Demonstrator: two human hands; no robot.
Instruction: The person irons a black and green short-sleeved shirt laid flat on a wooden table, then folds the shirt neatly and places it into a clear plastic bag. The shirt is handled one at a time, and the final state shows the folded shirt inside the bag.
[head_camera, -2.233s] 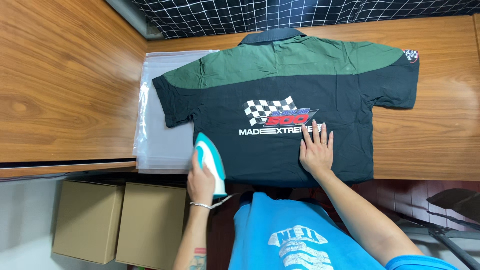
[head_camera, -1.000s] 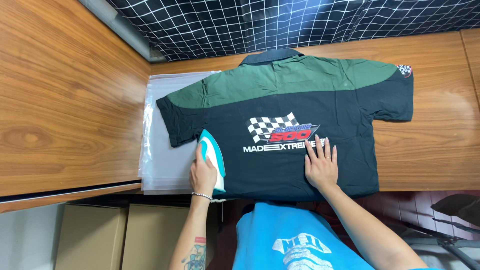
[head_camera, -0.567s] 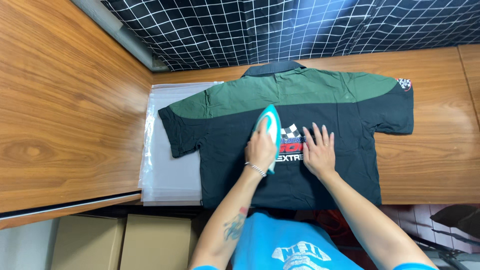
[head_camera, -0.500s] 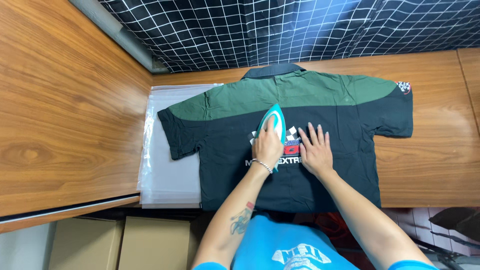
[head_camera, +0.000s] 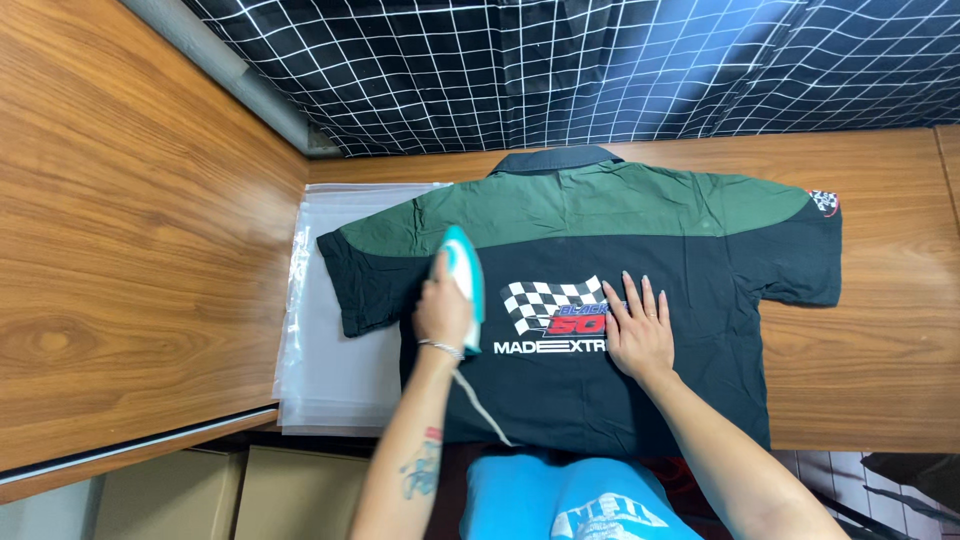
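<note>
A black and green short-sleeved shirt (head_camera: 620, 225) lies flat, back side up, on the wooden table (head_camera: 880, 330). It has a chequered flag print in the middle. My left hand (head_camera: 442, 312) grips a teal and white iron (head_camera: 466, 280) that rests on the shirt's left part, near the green shoulder panel. A white cord (head_camera: 482, 405) runs from the iron toward me. My right hand (head_camera: 638, 328) lies flat with fingers spread on the shirt, covering the right end of the print.
A stack of clear plastic bags (head_camera: 335, 360) lies under the shirt's left sleeve. A wooden panel (head_camera: 130, 250) stands at the left. A black grid-patterned cloth (head_camera: 600, 70) hangs behind the table. Cardboard boxes (head_camera: 250, 495) sit below the table edge.
The iron moved from the shirt's lower left up to the middle beside the print, then back left toward the shoulder. My right hand stayed pressed on the shirt.
</note>
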